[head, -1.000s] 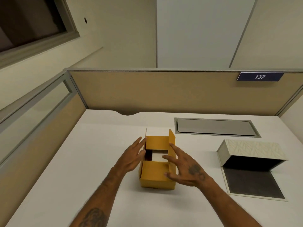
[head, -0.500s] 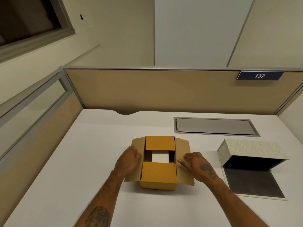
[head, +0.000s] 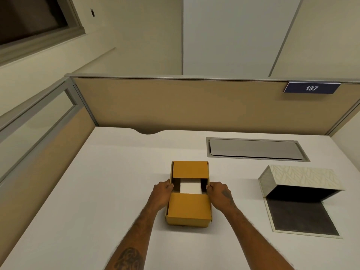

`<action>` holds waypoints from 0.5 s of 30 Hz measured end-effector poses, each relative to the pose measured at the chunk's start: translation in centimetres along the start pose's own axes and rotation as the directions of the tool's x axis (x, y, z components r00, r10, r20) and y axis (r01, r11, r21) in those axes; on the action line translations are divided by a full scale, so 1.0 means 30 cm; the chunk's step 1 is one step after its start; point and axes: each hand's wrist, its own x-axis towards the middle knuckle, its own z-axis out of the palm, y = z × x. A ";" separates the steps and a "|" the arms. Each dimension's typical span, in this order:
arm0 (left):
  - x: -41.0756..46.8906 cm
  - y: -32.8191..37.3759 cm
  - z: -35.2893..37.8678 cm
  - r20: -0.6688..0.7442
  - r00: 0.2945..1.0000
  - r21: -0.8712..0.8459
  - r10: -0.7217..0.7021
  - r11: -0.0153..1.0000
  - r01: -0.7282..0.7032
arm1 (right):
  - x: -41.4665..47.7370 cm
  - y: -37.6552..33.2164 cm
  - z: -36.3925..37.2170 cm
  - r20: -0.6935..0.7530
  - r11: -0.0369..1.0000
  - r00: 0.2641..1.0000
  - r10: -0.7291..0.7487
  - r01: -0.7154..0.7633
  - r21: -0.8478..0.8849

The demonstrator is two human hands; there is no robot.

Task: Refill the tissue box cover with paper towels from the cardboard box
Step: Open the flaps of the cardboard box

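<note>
A small tan cardboard box (head: 188, 209) stands on the white desk in front of me. Its near and far flaps lie over the top, and white paper towels (head: 190, 187) show through the gap between them. My left hand (head: 162, 193) presses against the box's left side, holding the side flap down. My right hand (head: 218, 193) does the same on the right side. The tissue box cover (head: 296, 179), cream with a leaf pattern, lies open at the right, its dark base panel (head: 301, 218) flat on the desk and its inside hollow.
A grey cable hatch (head: 255, 149) is set into the desk behind the cover. Tan partition walls (head: 175, 106) close off the desk at the back and left. A sign reading 137 (head: 311, 88) hangs on the back partition.
The box's two side flaps stood upright, then spread outward, and are now folded down along its sides under my hands. Both hands moved apart and down to the box's sides.
</note>
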 end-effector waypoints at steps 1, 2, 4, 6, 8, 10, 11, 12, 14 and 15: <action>-0.005 -0.001 0.002 -0.004 1.000 -0.020 0.001 1.000 -0.001 | 0.000 -0.003 0.008 -0.010 1.000 1.000 0.009 -0.009 -0.008; -0.007 -0.004 0.006 -0.006 1.000 -0.035 0.003 0.999 -0.003 | 0.000 -0.005 0.014 -0.017 1.000 1.000 0.013 -0.014 -0.016; -0.009 -0.007 0.006 0.009 1.000 -0.046 0.007 0.999 -0.006 | 0.000 -0.006 0.015 -0.021 1.000 1.000 0.008 -0.009 -0.024; -0.008 -0.010 -0.002 0.034 0.999 -0.048 0.014 0.999 -0.013 | 0.003 0.004 0.004 -0.003 1.000 1.000 0.003 -0.003 -0.012; -0.007 -0.013 -0.012 0.052 0.999 -0.073 0.017 0.997 -0.013 | 0.014 0.017 -0.016 0.025 1.000 1.000 0.001 -0.001 -0.008; -0.014 -0.010 -0.031 0.021 1.000 -0.104 0.019 0.994 -0.017 | 0.028 0.022 -0.043 0.020 0.997 1.000 -0.005 0.006 -0.077; -0.019 -0.006 -0.040 -0.019 1.000 -0.095 0.025 0.995 -0.027 | 0.038 0.022 -0.056 -0.016 0.988 0.999 -0.033 0.031 -0.150; -0.023 -0.006 -0.047 -0.063 0.997 -0.053 0.048 0.997 -0.051 | 0.051 0.021 -0.067 -0.064 0.971 0.995 -0.082 0.065 -0.230; -0.039 -0.007 -0.062 -0.112 0.985 0.097 0.130 0.988 -0.119 | 0.080 0.015 -0.079 -0.129 0.935 0.973 -0.193 0.143 -0.326; -0.053 -0.002 -0.068 -0.100 0.978 0.182 0.184 0.970 -0.164 | 0.097 0.011 -0.081 -0.121 0.918 0.963 -0.241 0.185 -0.351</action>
